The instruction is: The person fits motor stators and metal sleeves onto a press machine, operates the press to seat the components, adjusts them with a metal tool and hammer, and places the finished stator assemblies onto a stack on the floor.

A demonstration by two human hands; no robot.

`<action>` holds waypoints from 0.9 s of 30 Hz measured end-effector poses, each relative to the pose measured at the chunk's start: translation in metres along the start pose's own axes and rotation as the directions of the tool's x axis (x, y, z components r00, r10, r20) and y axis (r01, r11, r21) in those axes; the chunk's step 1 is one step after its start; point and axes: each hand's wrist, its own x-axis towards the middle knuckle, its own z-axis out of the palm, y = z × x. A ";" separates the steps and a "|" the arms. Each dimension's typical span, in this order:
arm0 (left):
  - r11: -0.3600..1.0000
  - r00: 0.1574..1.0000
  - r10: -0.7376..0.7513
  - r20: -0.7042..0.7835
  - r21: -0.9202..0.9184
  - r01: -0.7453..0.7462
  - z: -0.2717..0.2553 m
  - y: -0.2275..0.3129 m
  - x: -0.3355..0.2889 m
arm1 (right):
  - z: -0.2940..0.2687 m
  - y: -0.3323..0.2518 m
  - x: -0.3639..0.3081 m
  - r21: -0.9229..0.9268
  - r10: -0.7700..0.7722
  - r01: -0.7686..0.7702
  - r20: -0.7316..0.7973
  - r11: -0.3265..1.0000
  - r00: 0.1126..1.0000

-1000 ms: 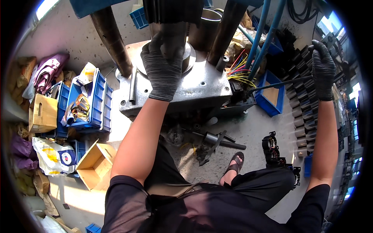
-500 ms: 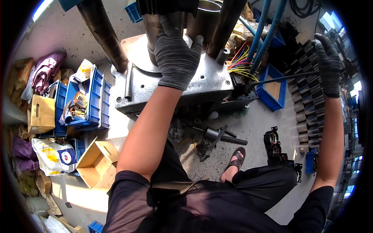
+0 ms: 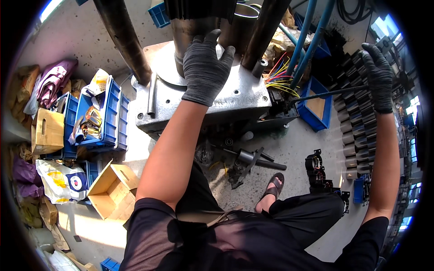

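Note:
My left hand [image 3: 205, 72], in a dark grey knit glove, is raised in front of an upright metal cylinder [image 3: 181, 40] on the press's metal base plate [image 3: 235, 103]. Its fingers are apart and nothing shows in them; whether the fingertips touch the cylinder I cannot tell. A black block [image 3: 194, 8] sits over the cylinder's top. Far to the right, my gloved right hand [image 3: 379, 81] is at the end of a dark lever rod [image 3: 337, 92], fingers stretched upward and not wrapped round it. A short metal tube [image 3: 152, 95] stands at the plate's left side.
Dark steel columns [image 3: 122, 38] flank the cylinder. Blue crates [image 3: 108, 113] and an open cardboard box [image 3: 113, 192] are at left. Stacked metal sleeves [image 3: 350, 135] line the right side, near a blue bin [image 3: 316, 106]. Loose metal tools [image 3: 246, 156] lie on the floor by my foot.
My left hand has drawn slightly back down from the cylinder, its fingers now bent toward the right. My right hand stays at the lever's end, its fingers shifted slightly to the left.

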 end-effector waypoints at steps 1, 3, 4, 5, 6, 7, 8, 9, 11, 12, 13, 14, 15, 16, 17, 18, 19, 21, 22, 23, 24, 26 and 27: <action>1.000 1.000 0.001 -0.002 0.000 -0.001 -0.002 -0.002 0.001 | 0.000 0.000 0.000 -0.015 -0.001 0.001 -0.007 1.000 1.000; 0.999 0.997 -0.007 -0.079 -0.052 0.003 -0.011 -0.010 0.003 | 0.001 -0.001 0.000 -0.030 -0.005 0.005 -0.016 1.000 1.000; 1.000 0.997 0.022 -0.073 -0.002 -0.022 -0.008 -0.022 0.004 | 0.001 -0.001 0.000 -0.015 0.004 -0.004 -0.008 1.000 1.000; 1.000 0.997 0.023 -0.077 -0.001 -0.023 -0.008 -0.027 0.004 | 0.001 -0.001 0.000 0.000 0.013 -0.013 0.000 1.000 1.000; 0.984 0.987 -0.007 -0.161 -0.179 -0.022 -0.007 -0.030 0.003 | 0.000 0.002 0.001 -0.001 0.011 -0.011 -0.001 1.000 1.000; 0.969 0.981 -0.042 -0.191 -0.246 -0.007 -0.007 -0.033 0.003 | -0.001 0.005 0.002 0.010 0.009 -0.009 0.002 1.000 1.000; 0.950 0.972 -0.076 -0.223 -0.313 0.003 -0.007 -0.036 0.004 | -0.002 0.005 0.003 0.020 0.006 -0.006 0.005 1.000 1.000; 0.925 0.961 -0.112 -0.252 -0.379 0.009 -0.007 -0.037 0.005 | -0.002 0.004 0.002 0.018 0.005 -0.005 0.005 1.000 1.000; 0.775 0.895 -0.406 -0.186 -0.589 0.229 -0.009 -0.041 0.006 | -0.002 -0.003 -0.001 0.016 0.043 -0.043 -0.011 0.999 0.999; 0.774 0.894 -0.406 -0.188 -0.591 0.227 -0.010 -0.041 0.007 | -0.001 -0.006 -0.002 0.014 0.040 -0.040 -0.014 0.999 0.999; 0.783 0.889 -0.417 -0.191 -0.572 0.244 -0.012 -0.042 0.009 | 0.000 -0.009 -0.004 0.007 0.027 -0.027 -0.020 1.000 0.999; 0.791 0.883 -0.428 -0.194 -0.553 0.261 -0.013 -0.041 0.011 | 0.000 -0.011 -0.006 0.000 0.013 -0.013 -0.026 1.000 1.000; 0.800 0.877 -0.437 -0.203 -0.532 0.275 -0.016 -0.042 0.014 | -0.001 -0.015 -0.007 0.000 0.007 -0.007 -0.032 1.000 0.999; 0.801 0.876 -0.434 -0.210 -0.535 0.268 -0.018 -0.044 0.014 | -0.002 -0.019 -0.009 -0.006 0.048 -0.048 -0.001 0.999 0.999; 0.818 0.880 -0.407 -0.245 -0.527 0.231 -0.017 -0.046 0.013 | -0.001 -0.022 -0.012 -0.012 0.088 -0.088 0.030 0.996 0.996; 0.828 0.883 -0.379 -0.277 -0.527 0.190 -0.015 -0.047 0.014 | -0.004 -0.020 -0.018 0.062 0.063 -0.064 0.027 0.996 0.998; 0.824 0.882 -0.376 -0.282 -0.537 0.180 -0.014 -0.042 0.013 | -0.009 -0.021 -0.027 0.054 0.057 -0.057 0.015 0.997 0.998; 0.654 0.837 -0.510 -0.200 -0.722 0.226 -0.017 -0.031 0.007 | -0.020 -0.026 -0.051 0.047 -0.086 0.085 0.017 0.995 0.996; 0.697 0.834 -0.518 -0.190 -0.658 0.283 -0.014 -0.038 0.002 | -0.024 -0.029 -0.066 0.059 -0.086 0.085 0.026 0.995 0.996; 0.552 0.820 -0.568 -0.075 -0.773 0.312 -0.013 -0.036 -0.004 | -0.031 -0.035 -0.084 0.064 -0.085 0.083 0.034 0.995 0.996; 0.419 0.783 -0.621 0.028 -0.833 0.362 -0.014 -0.025 -0.008 | -0.037 -0.037 -0.105 0.048 -0.090 0.087 0.062 0.995 0.994; 0.062 0.666 -0.685 0.295 -0.888 0.456 -0.019 -0.005 -0.017 | -0.051 -0.047 -0.150 -0.084 -0.132 0.156 0.244 0.984 0.961; -0.166 0.587 -0.668 0.458 -0.860 0.482 -0.020 0.003 -0.018 | -0.062 -0.056 -0.165 -0.202 -0.143 0.236 0.391 0.950 0.909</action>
